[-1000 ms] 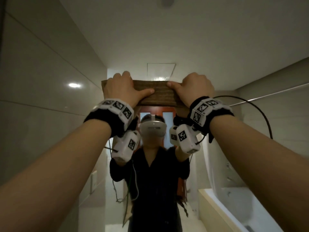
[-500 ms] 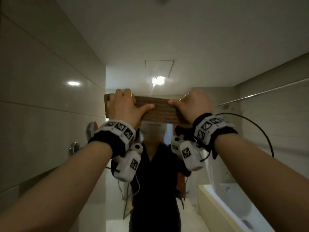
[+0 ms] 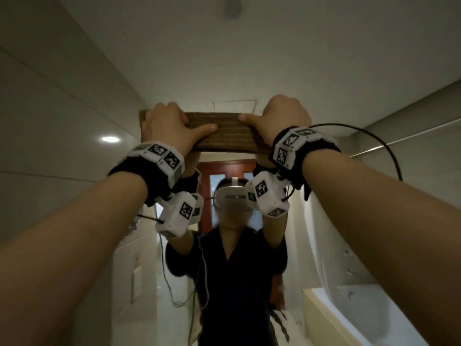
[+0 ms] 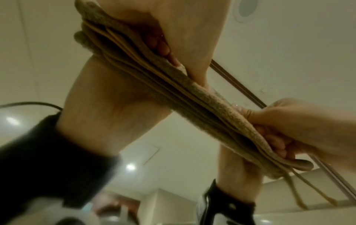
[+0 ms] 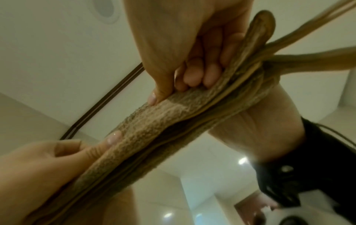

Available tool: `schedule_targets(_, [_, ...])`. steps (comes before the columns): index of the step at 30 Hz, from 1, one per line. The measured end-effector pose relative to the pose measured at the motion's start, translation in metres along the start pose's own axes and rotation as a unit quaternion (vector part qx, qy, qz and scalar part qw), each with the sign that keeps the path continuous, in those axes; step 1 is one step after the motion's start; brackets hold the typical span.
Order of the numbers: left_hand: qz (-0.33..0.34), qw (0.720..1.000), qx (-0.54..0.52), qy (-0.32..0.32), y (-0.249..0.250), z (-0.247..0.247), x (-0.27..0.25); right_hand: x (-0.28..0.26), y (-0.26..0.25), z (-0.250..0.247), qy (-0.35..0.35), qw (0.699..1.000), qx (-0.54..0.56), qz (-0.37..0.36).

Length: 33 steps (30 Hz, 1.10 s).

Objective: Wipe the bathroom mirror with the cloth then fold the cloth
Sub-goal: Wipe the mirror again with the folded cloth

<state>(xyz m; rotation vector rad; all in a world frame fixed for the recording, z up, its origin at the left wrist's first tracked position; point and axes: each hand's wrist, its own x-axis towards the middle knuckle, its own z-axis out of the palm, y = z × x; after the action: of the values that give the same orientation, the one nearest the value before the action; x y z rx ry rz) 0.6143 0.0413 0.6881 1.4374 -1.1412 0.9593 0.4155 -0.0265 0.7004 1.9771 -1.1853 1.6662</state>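
A folded brown cloth (image 3: 229, 133) is pressed flat against the bathroom mirror (image 3: 249, 58), high above my reflected head. My left hand (image 3: 172, 126) grips its left end, fingers curled over the top edge and thumb lying along the front. My right hand (image 3: 279, 118) grips the right end the same way. In the left wrist view the cloth (image 4: 192, 94) shows as stacked layers between my left hand (image 4: 161, 44) and right hand (image 4: 289, 121). The right wrist view shows the cloth (image 5: 154, 124) under my right hand (image 5: 202, 68), with my left hand (image 5: 38, 159) at lower left.
The mirror reflects me, a red door and a white bathtub (image 3: 361, 315) at lower right. A tiled wall (image 3: 50, 146) runs along the left. A black cable (image 3: 389, 156) loops off my right wrist. The mirror's dark frame edge (image 4: 240, 85) passes behind the cloth.
Both hands slid the cloth down the mirror over my reflected face, then back up above it. The grip on the cloth is unchanged.
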Motion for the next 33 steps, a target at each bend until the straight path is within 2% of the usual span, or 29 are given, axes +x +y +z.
schedule_targets(3, [0.002, 1.000, 0.018, 0.003, -0.027, 0.001, -0.042, -0.035, -0.006, 0.010, -0.040, 0.999, -0.002, -0.001])
schedule_targets(9, [-0.049, 0.999, 0.023, -0.010, -0.081, -0.002, -0.164, -0.139, -0.015, 0.044, -0.117, 0.993, -0.006, -0.027])
schedule_targets(17, [-0.076, 0.993, 0.026, -0.091, -0.123, 0.004, -0.344, -0.295, 0.022, 0.102, -0.224, 0.969, -0.054, -0.084])
schedule_targets(20, [-0.099, 0.980, 0.071, -0.160, -0.139, 0.020, -0.390, -0.328, 0.034, 0.103, -0.273, 0.954, -0.058, -0.110])
schedule_targets(22, [-0.118, 0.970, 0.098, -0.187, -0.145, 0.026, -0.408, -0.343, 0.042, 0.102, -0.343, 0.934, -0.033, -0.091])
schedule_targets(24, [-0.109, 0.975, 0.091, -0.173, -0.145, 0.029, -0.419, -0.356, 0.048, 0.100, -0.379, 0.922, -0.037, -0.075])
schedule_targets(27, [-0.084, 0.984, 0.066, -0.140, -0.135, 0.023, -0.424, -0.374, 0.050, 0.100, -0.399, 0.915, -0.039, -0.047])
schedule_targets(33, [-0.107, 0.981, 0.047, -0.154, -0.135, 0.009, -0.407, -0.373, 0.038, 0.098, -0.366, 0.930, -0.011, 0.023])
